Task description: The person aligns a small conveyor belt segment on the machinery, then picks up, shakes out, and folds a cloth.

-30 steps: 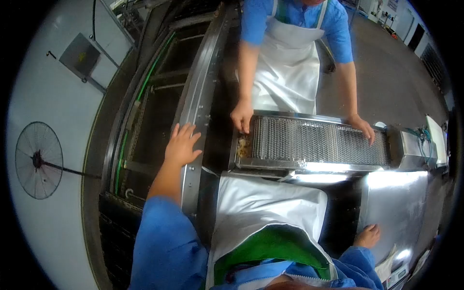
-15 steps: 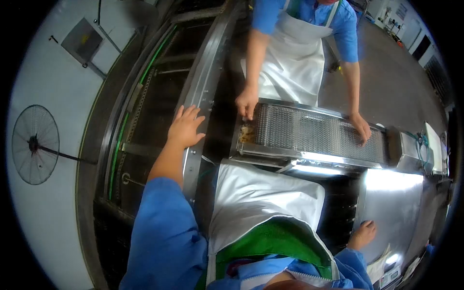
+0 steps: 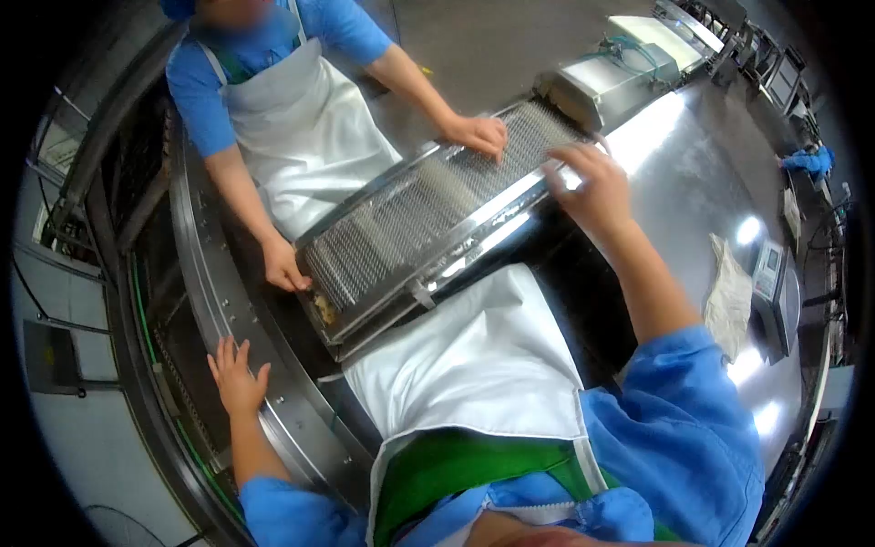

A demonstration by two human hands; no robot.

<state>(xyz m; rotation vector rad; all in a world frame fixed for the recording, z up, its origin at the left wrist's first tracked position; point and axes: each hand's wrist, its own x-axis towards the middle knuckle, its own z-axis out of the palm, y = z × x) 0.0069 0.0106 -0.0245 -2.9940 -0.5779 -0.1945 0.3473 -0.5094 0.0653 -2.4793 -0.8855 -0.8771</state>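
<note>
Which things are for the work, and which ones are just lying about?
Likely for the work:
mesh belt, with the co-worker touching it and the right hand near
rail, under the left hand

Seemingly just lying about:
cloth
scale

A hand could pass from above over the middle of the belt [image 3: 410, 210], between the co-worker's lower hand [image 3: 286, 264] at one end and upper hand [image 3: 481, 137] near the other, where the housing [image 3: 615, 82] blocks the way. The right hand [image 3: 592, 187] crowds the near rim. Room lies over the table [image 3: 688, 187], short of the cloth [image 3: 729, 296] and scale [image 3: 770, 278]. The gap under the belt seems passable, though too dark to judge.
</note>
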